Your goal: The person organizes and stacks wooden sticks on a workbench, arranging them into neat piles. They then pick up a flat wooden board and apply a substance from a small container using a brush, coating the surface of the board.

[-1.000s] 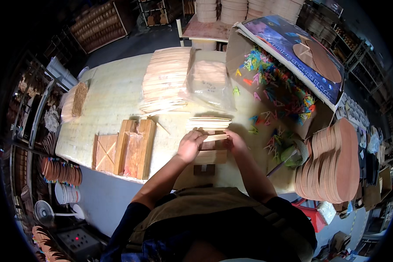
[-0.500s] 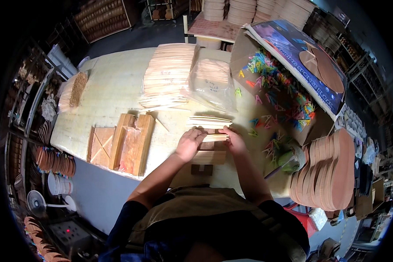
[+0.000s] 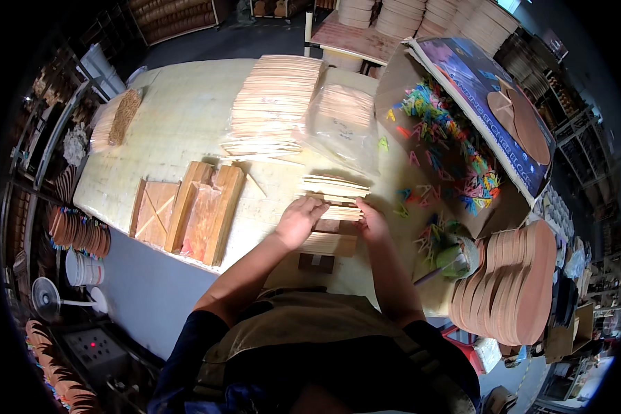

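A small group of thin pale wooden strips [image 3: 341,213] spans the gap between my hands. My left hand [image 3: 299,222] closes on its left end with curled fingers. The right end is pinched in my right hand [image 3: 372,220]. Just beyond my fingers lie more pale strips [image 3: 334,185], some slightly fanned apart. Nearer to me, another row of strips [image 3: 330,244] rests on a brown wooden support, whose dark near end [image 3: 316,263] shows below them. My fingers hide part of the strip ends.
Behind stand a tall strip stack [image 3: 272,96] and a plastic-bagged bundle [image 3: 341,121]. A wooden trough [image 3: 205,210] sits left. At right are an open carton [image 3: 486,96] with colourful small clips [image 3: 455,152], a green pot [image 3: 455,257] and stacked guitar-shaped wooden pieces [image 3: 507,283].
The whole view has shifted and tilted slightly. Both hands stay on the strips, and the held group shows a little broader between my fingers.
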### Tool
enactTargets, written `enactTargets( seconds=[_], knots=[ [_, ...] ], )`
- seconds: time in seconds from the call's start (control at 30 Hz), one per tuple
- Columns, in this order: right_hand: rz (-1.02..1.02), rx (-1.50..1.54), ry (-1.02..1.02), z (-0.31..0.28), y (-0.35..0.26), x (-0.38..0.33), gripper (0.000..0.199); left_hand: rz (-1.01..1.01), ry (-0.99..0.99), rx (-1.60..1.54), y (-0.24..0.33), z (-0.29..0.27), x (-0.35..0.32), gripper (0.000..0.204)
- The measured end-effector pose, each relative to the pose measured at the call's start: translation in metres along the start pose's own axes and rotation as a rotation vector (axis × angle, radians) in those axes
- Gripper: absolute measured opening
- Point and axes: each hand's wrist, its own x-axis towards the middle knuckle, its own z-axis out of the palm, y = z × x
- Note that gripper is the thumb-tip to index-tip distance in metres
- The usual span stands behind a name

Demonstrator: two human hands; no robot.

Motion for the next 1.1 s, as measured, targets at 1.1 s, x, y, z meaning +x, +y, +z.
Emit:
enactTargets(
  seconds=[1.1],
  knots=[
    [-0.188,-0.034,0.087,-0.001,0.009,0.017,0.022,-0.041,-0.140,0.056,0.003,-0.003,0.006,0.040]
  ],
)
